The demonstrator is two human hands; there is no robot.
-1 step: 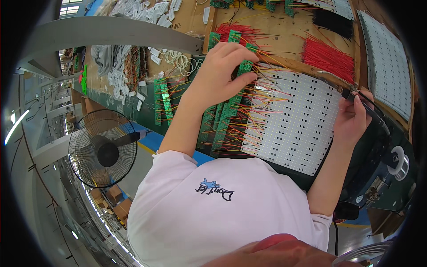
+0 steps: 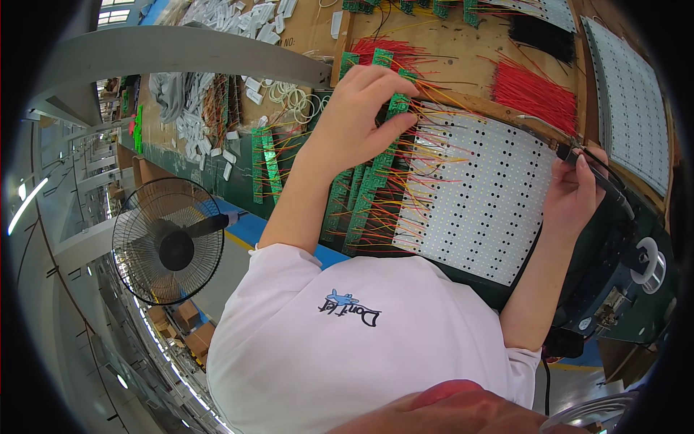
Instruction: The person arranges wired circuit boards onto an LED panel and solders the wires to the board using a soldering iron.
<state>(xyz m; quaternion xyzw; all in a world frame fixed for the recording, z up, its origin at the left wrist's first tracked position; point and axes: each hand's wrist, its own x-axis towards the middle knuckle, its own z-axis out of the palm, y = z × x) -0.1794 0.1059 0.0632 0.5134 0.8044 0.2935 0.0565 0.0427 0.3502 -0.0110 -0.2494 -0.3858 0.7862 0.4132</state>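
- Head view: left hand (image 2: 354, 119) pinches a small green circuit board (image 2: 396, 107) at the top-left edge of the white LED panel (image 2: 477, 195).
- Right hand (image 2: 575, 192) is closed round a soldering iron (image 2: 593, 170) at the panel's right edge.
- Approx. half done, I think: many green boards w/ orange wires (image 2: 423, 170) already line the left edge; a red wire bundle (image 2: 535, 94) lies unused above.

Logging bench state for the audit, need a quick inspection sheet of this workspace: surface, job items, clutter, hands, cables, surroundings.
Surface: wooden bench top, crowded.
Job's things: white perforated panel; green circuit strips with orange wires along the panel's left edge.
Clutter: red wire bundle, black wire bundle, small white parts.
Grippers: left hand fingers a green strip; right hand grips a black pen-like tool.
Cables: white cord coil.
Surroundings: black fan on the left; cardboard boxes below it.
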